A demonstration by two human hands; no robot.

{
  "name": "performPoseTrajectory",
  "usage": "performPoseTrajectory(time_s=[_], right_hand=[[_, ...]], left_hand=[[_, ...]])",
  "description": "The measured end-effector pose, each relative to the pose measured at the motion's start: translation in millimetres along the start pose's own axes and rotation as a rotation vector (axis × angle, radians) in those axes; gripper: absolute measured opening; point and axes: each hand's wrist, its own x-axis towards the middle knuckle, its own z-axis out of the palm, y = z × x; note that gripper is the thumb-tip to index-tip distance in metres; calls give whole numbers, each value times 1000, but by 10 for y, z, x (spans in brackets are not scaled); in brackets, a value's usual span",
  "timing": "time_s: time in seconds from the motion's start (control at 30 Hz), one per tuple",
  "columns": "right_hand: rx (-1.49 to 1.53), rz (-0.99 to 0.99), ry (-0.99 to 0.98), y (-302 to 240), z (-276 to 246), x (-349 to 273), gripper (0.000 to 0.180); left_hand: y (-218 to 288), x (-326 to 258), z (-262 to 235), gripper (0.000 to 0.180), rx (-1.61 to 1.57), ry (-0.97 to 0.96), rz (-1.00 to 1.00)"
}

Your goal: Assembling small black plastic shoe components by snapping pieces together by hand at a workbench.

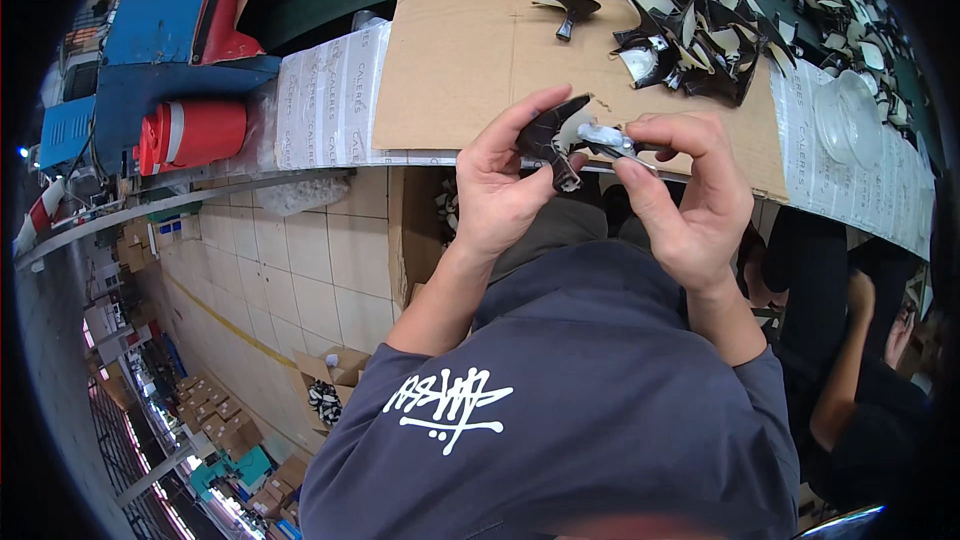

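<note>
**Holding a dark shoe heel (543, 132) above the bench's near edge**

Head view: gripping the heel between left-hand (490, 190) thumb and fingers, pale hollow side turned right. Pinching a slim whitish object (607, 136), kind unclear, between right-hand (700, 185) thumb and forefinger, close beside that hollow; cannot tell whether touching. Facing cardboard (450, 50) and a pile of similar heels (655, 45) beyond. Probably light, stiff, slightly slippery, easily scuffed; best held by the curved sides, clear of the thin rim.
</note>
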Motion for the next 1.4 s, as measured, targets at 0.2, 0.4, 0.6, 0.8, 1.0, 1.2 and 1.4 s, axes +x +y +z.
performPoseTrajectory(time_s=[0.2, 0.4, 0.6, 0.8, 1.0, 1.2, 1.4], right_hand=[[-194, -164, -3, 7, 37, -10, 28], [-74, -55, -44, 11, 51, -70, 27], [116, 78, -160, -124, -89, -93, 26], [-77, -44, -56, -29, -97, -10, 27], [-145, -90, -72, 54, -13, 2, 28], [-203, -142, -2, 102, -24, 44, 27], [-225, -123, 60, 97, -60, 95, 25]], left_hand=[[-23, 4, -33, 53, 89, 4, 19], [2, 24, -48, 53, 122, -4, 30], [31, 46, -57, 51, 99, 64, -38], [47, 10, -37, 51, 89, -9, -80], [86, 3, 13, 56, 94, -12, -117], [58, -4, 11, 55, 167, -15, -125], [82, -5, 31, 55, 173, 6, -139]])
